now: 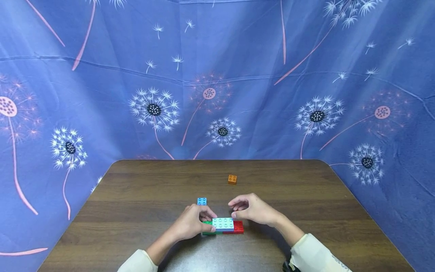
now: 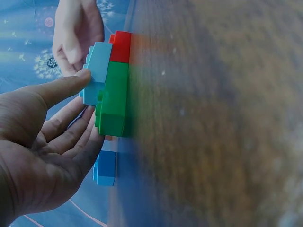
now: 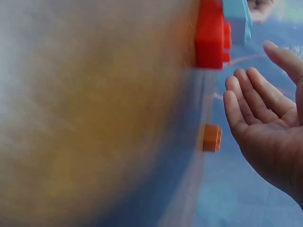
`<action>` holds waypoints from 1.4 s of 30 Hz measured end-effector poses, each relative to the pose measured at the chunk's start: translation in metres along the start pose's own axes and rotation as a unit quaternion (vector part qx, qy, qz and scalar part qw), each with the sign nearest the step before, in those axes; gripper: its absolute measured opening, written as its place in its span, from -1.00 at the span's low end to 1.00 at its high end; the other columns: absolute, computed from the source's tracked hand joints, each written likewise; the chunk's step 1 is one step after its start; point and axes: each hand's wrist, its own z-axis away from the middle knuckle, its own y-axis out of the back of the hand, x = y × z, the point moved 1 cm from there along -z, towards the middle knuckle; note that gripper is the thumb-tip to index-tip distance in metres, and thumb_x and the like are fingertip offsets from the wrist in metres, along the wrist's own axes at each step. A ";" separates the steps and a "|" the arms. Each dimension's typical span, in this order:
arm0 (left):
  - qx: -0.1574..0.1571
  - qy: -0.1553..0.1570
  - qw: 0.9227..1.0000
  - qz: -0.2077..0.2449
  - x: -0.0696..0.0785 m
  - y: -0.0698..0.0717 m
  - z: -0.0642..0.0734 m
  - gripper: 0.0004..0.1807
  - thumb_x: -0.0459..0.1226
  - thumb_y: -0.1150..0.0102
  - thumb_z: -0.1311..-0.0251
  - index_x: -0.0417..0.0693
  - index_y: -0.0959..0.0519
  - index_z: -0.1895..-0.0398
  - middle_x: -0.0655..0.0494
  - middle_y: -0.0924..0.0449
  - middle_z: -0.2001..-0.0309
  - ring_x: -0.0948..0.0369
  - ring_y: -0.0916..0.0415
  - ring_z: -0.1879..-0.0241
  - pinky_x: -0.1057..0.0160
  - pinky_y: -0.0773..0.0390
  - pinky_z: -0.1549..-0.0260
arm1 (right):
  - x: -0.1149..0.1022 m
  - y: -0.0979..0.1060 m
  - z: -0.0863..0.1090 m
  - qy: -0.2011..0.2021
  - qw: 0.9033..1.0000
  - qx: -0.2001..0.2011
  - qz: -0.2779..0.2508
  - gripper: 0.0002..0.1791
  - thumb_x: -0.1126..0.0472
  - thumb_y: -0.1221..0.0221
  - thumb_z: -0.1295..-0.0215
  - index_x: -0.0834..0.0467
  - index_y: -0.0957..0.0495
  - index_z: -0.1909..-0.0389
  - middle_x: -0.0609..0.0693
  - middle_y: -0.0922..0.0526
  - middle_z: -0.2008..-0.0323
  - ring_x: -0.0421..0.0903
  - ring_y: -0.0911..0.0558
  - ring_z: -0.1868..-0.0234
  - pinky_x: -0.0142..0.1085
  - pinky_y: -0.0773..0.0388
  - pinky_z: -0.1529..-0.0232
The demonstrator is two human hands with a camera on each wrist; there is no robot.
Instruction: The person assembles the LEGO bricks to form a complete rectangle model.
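Note:
A green brick (image 2: 115, 99) and a red brick (image 1: 239, 226) lie end to end on the table. Across their joint sits a light blue brick (image 1: 222, 224), two studs by four. My left hand (image 1: 193, 222) pinches the light blue brick's left end between thumb and fingers, as the left wrist view also shows. To the right of that brick hovers my right hand (image 1: 255, 210), fingers loosely bent and holding nothing. Its palm and fingers (image 3: 258, 101) stand apart from the bricks in the right wrist view.
Behind my left hand stands a small blue brick (image 1: 202, 201), partly covered by the hand in the head view. A small orange brick (image 1: 232, 179) lies farther back on the wooden table (image 1: 153, 181). A blue dandelion-print cloth (image 1: 255, 98) hangs beyond the table's far edge.

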 end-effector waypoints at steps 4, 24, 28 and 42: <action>0.000 0.003 1.000 -0.002 0.001 0.001 0.001 -0.73 -0.31 -0.61 0.04 -0.03 -0.75 0.24 0.15 -0.77 0.33 0.37 -0.62 0.32 0.40 -0.61 0.31 | 0.007 0.014 -0.012 -0.009 0.999 0.046 -0.007 -0.55 0.19 -0.38 -0.29 0.36 -0.62 -0.10 0.28 -0.75 0.06 -0.11 -0.67 0.08 -0.46 -0.61 0.08; -0.004 0.011 1.000 -0.008 0.003 0.001 0.002 -0.73 -0.34 -0.60 0.05 -0.07 -0.73 0.25 0.09 -0.76 0.33 0.36 -0.60 0.34 0.41 -0.60 0.33 | 0.048 0.048 -0.066 -0.044 0.983 0.177 -0.013 -0.60 0.33 -0.36 -0.26 0.39 -0.62 -0.09 0.28 -0.73 0.06 -0.05 -0.68 0.08 -0.44 -0.58 0.15; -0.003 0.009 1.000 -0.008 0.003 0.001 0.001 -0.73 -0.33 -0.60 0.04 -0.06 -0.73 0.25 0.13 -0.76 0.33 0.36 -0.62 0.33 0.41 -0.61 0.30 | 0.050 0.050 -0.071 -0.058 0.981 0.185 -0.021 -0.58 0.35 -0.35 -0.26 0.40 -0.60 -0.12 0.27 -0.74 0.03 -0.05 -0.68 0.07 -0.43 -0.57 0.13; -0.004 0.010 1.000 -0.002 0.001 0.001 0.000 -0.73 -0.32 -0.61 0.05 -0.05 -0.73 0.25 0.14 -0.77 0.33 0.37 -0.62 0.32 0.41 -0.61 0.30 | 0.063 0.051 -0.083 -0.065 0.983 0.169 -0.029 -0.51 0.36 -0.36 -0.23 0.43 -0.56 -0.17 0.35 -0.68 -0.08 0.07 -0.67 -0.04 -0.44 -0.57 0.09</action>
